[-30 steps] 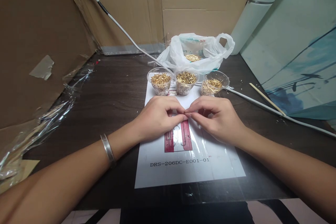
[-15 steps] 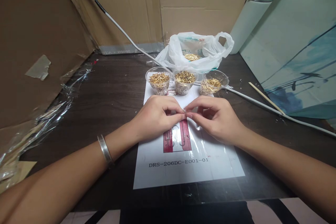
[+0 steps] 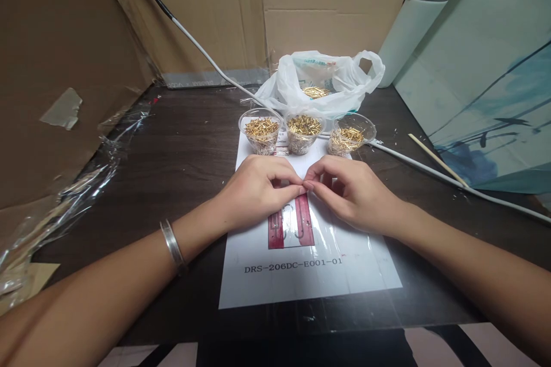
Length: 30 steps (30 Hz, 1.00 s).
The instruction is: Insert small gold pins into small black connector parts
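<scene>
Head view: three cups (image 3: 304, 148) and a bag (image 3: 293, 81) contain gold-coloured pieces (image 3: 303, 124).

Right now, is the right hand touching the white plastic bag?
Apart. The head view shows the right hand in front of the clear cups, and the white plastic bag behind them.

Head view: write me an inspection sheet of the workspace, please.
Surface: dark wood-grain tabletop, printed sheet lying on it.
Job's things: three clear plastic cups holding gold-coloured pins; white plastic bag holding more.
Clutter: wooden stick on the right; clear plastic film on the left.
Hands: left hand and right hand pinched, fingertips meeting over the sheet; anything held is too small to tell.
Cables: white cable passing behind the cups.
Surroundings: cardboard, white bottle.
</scene>
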### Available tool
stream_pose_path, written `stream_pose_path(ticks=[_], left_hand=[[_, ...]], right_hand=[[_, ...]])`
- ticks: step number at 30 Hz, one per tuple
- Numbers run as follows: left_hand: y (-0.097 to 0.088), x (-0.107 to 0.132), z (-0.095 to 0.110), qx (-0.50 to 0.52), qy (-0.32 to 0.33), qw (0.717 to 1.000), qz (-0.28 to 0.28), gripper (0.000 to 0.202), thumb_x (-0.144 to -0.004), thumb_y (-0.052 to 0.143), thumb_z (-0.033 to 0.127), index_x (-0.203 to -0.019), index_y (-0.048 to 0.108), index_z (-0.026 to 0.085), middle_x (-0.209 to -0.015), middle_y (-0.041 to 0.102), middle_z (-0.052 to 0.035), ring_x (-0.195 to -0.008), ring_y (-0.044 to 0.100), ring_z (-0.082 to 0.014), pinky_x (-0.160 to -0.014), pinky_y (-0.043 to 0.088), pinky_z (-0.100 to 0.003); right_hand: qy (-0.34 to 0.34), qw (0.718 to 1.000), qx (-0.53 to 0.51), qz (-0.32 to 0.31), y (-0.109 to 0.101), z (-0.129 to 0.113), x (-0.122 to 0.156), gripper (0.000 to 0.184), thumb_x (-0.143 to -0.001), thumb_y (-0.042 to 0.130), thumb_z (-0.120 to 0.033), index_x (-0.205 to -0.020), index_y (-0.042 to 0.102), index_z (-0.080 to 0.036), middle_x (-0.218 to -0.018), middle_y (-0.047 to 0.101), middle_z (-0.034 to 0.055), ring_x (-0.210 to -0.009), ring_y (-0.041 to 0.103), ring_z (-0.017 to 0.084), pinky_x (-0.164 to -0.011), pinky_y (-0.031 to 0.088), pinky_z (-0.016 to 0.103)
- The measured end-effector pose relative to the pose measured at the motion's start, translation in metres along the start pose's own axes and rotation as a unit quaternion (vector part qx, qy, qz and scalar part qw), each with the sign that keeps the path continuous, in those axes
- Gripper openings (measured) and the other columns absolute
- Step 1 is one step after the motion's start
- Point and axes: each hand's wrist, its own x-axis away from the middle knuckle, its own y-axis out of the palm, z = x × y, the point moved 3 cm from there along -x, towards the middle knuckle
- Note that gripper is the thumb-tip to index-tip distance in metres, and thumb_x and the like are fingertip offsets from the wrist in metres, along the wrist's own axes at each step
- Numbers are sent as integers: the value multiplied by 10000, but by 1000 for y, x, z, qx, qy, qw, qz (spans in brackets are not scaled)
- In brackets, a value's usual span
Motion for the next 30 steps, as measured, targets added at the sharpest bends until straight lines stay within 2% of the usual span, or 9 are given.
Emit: stream_pose_path(ticks=[9, 18, 30], left_hand=[[0, 0, 0, -24, -19, 999, -9, 95, -790, 690, 153, -717, 753, 157, -711, 711, -17, -680, 629, -136, -654, 456, -248], [1, 0, -1, -40, -34, 998, -19, 77, -790, 696, 170, -764, 767, 157, -736, 714, -22, -697, 624, -146, -669, 454, -267], [2, -1, -1, -42, -32, 998, -17, 81, -791, 697, 176, -743, 761, 166, -725, 713, -10, -683, 625, -140, -659, 451, -264]], right_hand=[[-10, 999, 31, -43, 1, 3, -1, 119, -916, 521, -220, -868, 572, -123, -742, 604, 17, -595, 483, 92, -565, 376, 226], [-36, 999, 21, -25, 1, 5, 0, 121, -914, 541, -208, -857, 590, -114, -724, 607, 12, -582, 485, 82, -557, 376, 208], [2, 999, 16, -41, -1, 3, -2, 108, -893, 554, -200, -835, 601, -123, -719, 612, 14, -610, 504, 100, -582, 379, 230]])
